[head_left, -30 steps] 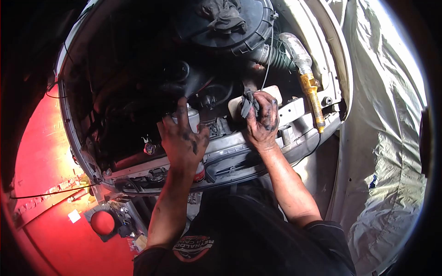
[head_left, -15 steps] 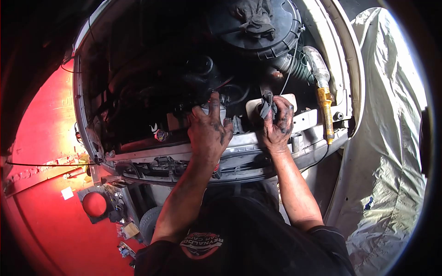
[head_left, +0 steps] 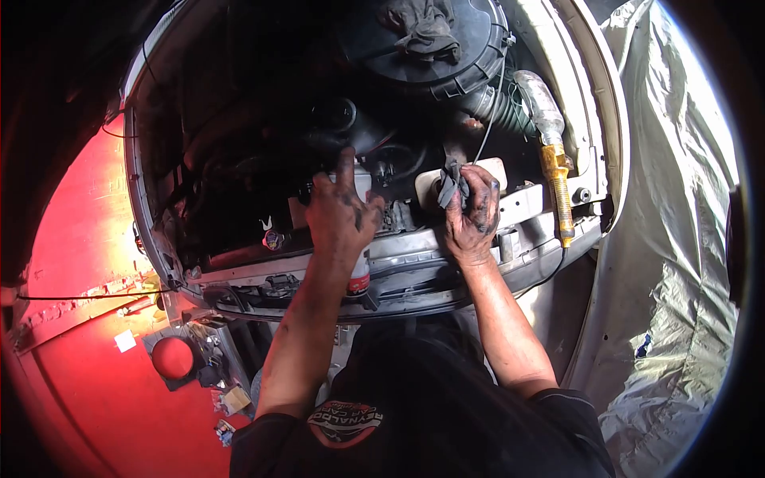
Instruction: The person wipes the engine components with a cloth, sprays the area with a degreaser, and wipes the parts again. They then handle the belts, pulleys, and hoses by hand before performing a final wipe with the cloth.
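Note:
My left hand (head_left: pixel 341 219) is wrapped around a spray can (head_left: pixel 360 275), its index finger stretched over the can's top. White shows on the can's upper part and red near its base; the hand covers much of the rest. The can lies over the front edge of the engine bay. In my right hand (head_left: pixel 476 215) a crumpled dark rag (head_left: pixel 451 190) is pinched between thumb and fingers. That rag is at a cream-coloured part (head_left: pixel 492 169) behind the front crossmember (head_left: pixel 522 205). The fingers hide where rag and part meet.
A yellow-handled work lamp (head_left: pixel 555 171) rests along the right side of the bay. Behind is a round black air filter housing (head_left: pixel 446 60) with a dark cloth (head_left: pixel 422 28) on top. A silvery cover (head_left: pixel 669 239) hangs at right. Deeper engine parts are in shadow.
My left hand has shifted a little left, and more of the spray can now shows beside and below it. The right hand stays at the cream part with the rag. The view has moved slightly.

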Tool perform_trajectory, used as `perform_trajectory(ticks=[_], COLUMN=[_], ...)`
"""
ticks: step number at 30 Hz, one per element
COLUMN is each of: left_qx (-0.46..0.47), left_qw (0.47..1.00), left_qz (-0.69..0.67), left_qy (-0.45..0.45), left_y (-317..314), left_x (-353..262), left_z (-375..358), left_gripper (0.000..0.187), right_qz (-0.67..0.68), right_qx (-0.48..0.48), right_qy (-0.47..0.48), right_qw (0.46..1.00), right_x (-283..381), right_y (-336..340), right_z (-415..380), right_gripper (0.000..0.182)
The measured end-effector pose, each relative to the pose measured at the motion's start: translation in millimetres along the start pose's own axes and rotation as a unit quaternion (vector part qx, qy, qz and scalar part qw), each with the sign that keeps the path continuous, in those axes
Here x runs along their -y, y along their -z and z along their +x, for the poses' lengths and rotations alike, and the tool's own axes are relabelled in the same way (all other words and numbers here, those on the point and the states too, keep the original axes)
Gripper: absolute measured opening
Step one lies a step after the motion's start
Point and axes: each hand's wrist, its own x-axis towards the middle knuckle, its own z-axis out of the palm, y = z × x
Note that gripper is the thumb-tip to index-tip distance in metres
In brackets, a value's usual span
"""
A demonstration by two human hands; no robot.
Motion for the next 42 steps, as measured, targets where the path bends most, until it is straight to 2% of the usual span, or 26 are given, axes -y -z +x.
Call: perform_trajectory(ticks=[2, 3, 6, 9, 13, 17, 20, 21, 24, 27, 29, 30, 33, 36, 37, 39, 42], left_qx=[0.031, -0.006, -0.085, -0.101, -0.011, -0.057, 0.112, 0.080, 0.115, 0.047, -0.063, -0.125, -0.292, -0.355, -0.383, -0.471, -0.504], left_qw=[0.999, 0.999, 0.992, 0.989, 0.997, 0.995, 0.992, 0.995, 0.991, 0.996, 0.987, 0.967, 0.860, 0.796, 0.800, 0.848, 0.855], left_qz=[-0.006, 0.033, -0.016, -0.071, 0.053, 0.025, 0.030, 0.028, 0.016, 0.046, -0.119, -0.198, -0.419, -0.477, -0.456, -0.241, -0.038], left_qy=[0.007, -0.016, -0.088, -0.084, -0.062, -0.081, -0.045, -0.056, -0.065, -0.056, -0.084, -0.095, 0.005, 0.110, 0.072, -0.016, -0.120], left_y=[12.9, 18.8, 45.2, 63.3, 52.1, 27.8, 28.5, 28.2, 24.4, 38.0, 39.9, 42.3, 61.1, 81.1, 91.1, 118.8, 134.0], left_x=[-1.9, -4.5, -11.1, -21.5, -26.7, -13.1, -15.4, -15.2, -6.5, 4.6, 30.3, 42.9, 61.9, 103.1, 118.7, 155.1, 224.3], left_z=[11.4, 15.0, 27.2, 49.8, 78.9, 108.0, 132.1, 130.4, 127.0, 91.9, 60.3, 43.4, -12.1, -60.7, -72.4, -88.4, -89.8], left_gripper=[0.085, 0.083, 0.082, 0.082, 0.080, 0.080, 0.080, 0.080, 0.078, 0.080, 0.081, 0.081, 0.083, 0.085, 0.084, 0.084, 0.084], right_qz=[0.003, 0.005, 0.010, -0.001, -0.020, -0.002, 0.002, 0.005, -0.010, -0.009, -0.038, -0.056, -0.076, -0.087, -0.091, -0.108, -0.138], right_qx=[-0.004, -0.004, -0.010, -0.013, -0.037, -0.024, -0.016, -0.020, -0.032, -0.033, -0.020, -0.011, 0.009, 0.033, 0.046, 0.071, 0.096], right_qy=[0.001, -0.002, -0.004, -0.009, -0.019, -0.027, -0.014, -0.017, -0.009, -0.005, 0.009, 0.025, 0.036, 0.026, 0.020, 0.009, 0.004], right_qw=[1.000, 1.000, 1.000, 1.000, 0.999, 0.999, 1.000, 1.000, 0.999, 0.999, 0.999, 0.998, 0.996, 0.995, 0.995, 0.992, 0.986], right_x=[-0.5, 0.9, 2.1, -0.2, 0.0, -1.1, -0.3, 0.6, -1.2, -0.4, 1.2, 0.0, -4.2, -12.3, -9.2, -6.5, -7.8], right_y=[-1.3, -0.6, 0.8, 1.5, 2.6, 3.9, 3.3, 3.1, 4.1, 1.9, 4.4, 4.8, 2.3, -1.3, -1.3, -1.5, -2.2], right_z=[0.4, 1.1, 1.7, -1.6, -2.8, -3.0, 0.3, 0.5, 2.1, 2.8, 5.7, 6.4, 5.1, 1.5, 3.3, 3.8, 2.9], right_gripper=[0.029, 0.030, 0.030, 0.033, 0.035, 0.033, 0.031, 0.031, 0.028, 0.025, 0.023, 0.023, 0.024, 0.028, 0.029, 0.033, 0.037])
